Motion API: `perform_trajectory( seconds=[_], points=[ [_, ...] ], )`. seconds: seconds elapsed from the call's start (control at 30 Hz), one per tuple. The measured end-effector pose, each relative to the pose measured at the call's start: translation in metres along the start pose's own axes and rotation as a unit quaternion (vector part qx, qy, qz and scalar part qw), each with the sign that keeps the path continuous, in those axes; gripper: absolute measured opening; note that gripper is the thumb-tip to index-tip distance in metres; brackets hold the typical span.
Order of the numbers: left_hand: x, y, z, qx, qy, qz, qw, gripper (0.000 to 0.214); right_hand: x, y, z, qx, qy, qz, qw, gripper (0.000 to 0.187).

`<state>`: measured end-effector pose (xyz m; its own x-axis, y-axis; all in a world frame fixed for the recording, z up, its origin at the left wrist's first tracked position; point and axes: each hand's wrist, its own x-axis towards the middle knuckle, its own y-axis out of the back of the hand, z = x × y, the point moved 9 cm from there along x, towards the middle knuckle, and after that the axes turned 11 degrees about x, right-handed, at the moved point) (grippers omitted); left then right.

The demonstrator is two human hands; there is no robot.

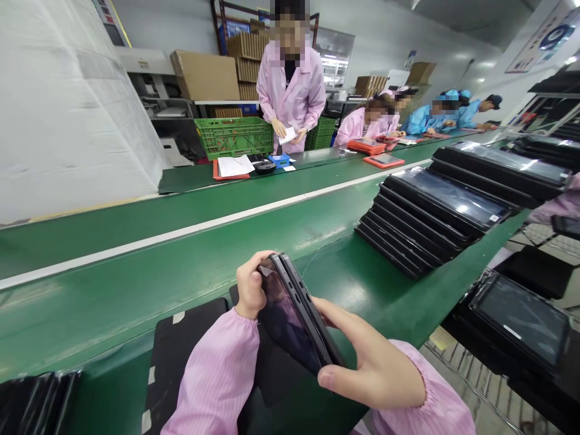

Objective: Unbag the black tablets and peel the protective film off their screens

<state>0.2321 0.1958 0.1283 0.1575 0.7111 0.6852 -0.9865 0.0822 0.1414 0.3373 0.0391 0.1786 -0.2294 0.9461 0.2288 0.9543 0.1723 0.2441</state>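
Black tablet [290, 317]: on edge between both hands, tilted, above black mat [190, 332], slotted edge up.
Left hand [251, 285]: fingers [254, 269] curled tight round far end, holding tablet.
Right hand [367, 356]: fingers [357, 329] wrapped round near end, holding tablet, thumb under.
Nearby: stacked dark tablets [426, 205] lean in a row on green bench [113, 241], right, well apart from hands.
Risk: bare fingers on glossy casing could slip. Tablet would then drop onto mat, possibly scuffing screen. Skin contact could also smudge glass.
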Motion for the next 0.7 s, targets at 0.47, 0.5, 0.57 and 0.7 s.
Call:
perform_trajectory(
  seconds=[0.47, 0.5, 0.57, 0.7],
  points=[
    [-0.006, -0.008, 0.029, -0.053, -0.092, -0.043, 0.993, 0.069, 0.011, -0.005, -0.011, -0.168, -0.115, 0.042, 0.978, 0.044],
    [-0.007, -0.009, 0.032, -0.049, -0.098, -0.047, 0.993, 0.069, 0.012, -0.006, -0.01, -0.182, -0.132, 0.043, 0.973, 0.038],
    [-0.009, -0.013, 0.035, -0.035, -0.102, -0.053, 0.993, 0.071, 0.015, -0.008, -0.01, -0.203, -0.147, 0.039, 0.967, 0.025],
    [-0.012, -0.01, 0.0, 0.028, 0.024, 0.029, 0.999, 0.063, 0.021, 0.008, -0.007, -0.202, -0.131, 0.094, 0.966, 0.005]
  ],
)
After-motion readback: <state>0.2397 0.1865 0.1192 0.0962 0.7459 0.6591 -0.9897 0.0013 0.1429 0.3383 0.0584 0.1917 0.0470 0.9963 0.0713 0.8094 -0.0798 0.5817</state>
